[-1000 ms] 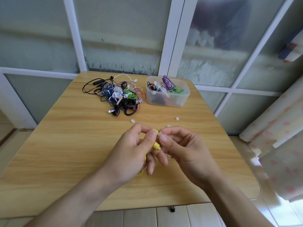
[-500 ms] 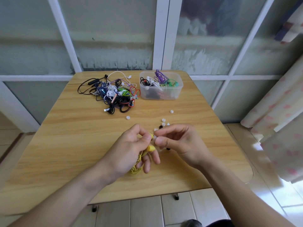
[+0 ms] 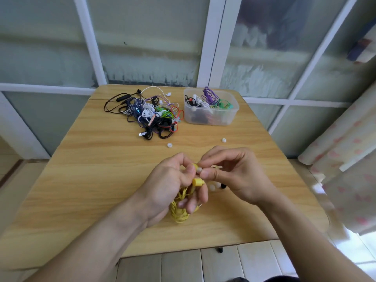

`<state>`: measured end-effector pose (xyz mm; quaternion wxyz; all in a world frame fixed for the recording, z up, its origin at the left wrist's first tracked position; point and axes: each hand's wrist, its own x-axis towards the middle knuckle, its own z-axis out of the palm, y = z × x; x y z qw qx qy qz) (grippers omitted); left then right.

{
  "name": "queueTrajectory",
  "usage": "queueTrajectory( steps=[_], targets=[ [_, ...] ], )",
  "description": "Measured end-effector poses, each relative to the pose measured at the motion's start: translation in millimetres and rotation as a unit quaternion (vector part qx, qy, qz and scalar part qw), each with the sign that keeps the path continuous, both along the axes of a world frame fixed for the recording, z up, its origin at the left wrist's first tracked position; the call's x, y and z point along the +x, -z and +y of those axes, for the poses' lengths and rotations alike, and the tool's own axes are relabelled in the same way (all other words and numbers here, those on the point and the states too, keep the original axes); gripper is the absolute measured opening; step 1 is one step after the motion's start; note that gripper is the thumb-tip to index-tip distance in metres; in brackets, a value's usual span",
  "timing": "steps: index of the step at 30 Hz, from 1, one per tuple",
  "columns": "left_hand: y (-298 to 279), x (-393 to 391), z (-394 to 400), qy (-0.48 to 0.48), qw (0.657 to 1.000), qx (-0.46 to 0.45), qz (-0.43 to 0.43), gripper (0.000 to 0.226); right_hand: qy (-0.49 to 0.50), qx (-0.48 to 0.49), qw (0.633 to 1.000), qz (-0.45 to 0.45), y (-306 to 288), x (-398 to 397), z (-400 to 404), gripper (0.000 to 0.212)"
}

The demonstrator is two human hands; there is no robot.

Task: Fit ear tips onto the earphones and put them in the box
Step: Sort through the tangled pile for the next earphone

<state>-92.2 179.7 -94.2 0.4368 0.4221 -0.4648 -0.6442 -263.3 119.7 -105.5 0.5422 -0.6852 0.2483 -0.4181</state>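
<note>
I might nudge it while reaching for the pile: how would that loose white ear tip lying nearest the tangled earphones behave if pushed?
The white ear tip is small and round, so it would probably roll or skid across the smooth wooden table. It looks light, likely moved by a slight touch. It lies apart from the earphone pile, so nothing would stop it.

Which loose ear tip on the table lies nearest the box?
The white ear tip lying alone just in front of the box, toward its right end. The other lone tip sits further left, below the earphone pile.
</note>
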Motion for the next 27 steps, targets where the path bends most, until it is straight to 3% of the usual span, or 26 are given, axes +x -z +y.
queueTrajectory(
  steps=[27],
  targets=[
    [-19,-12,1,-0.03,0.989,-0.028,-0.142,0.013,-0.008,0.107,0.993,-0.051,-7,-11,8,0.016]
  ],
)
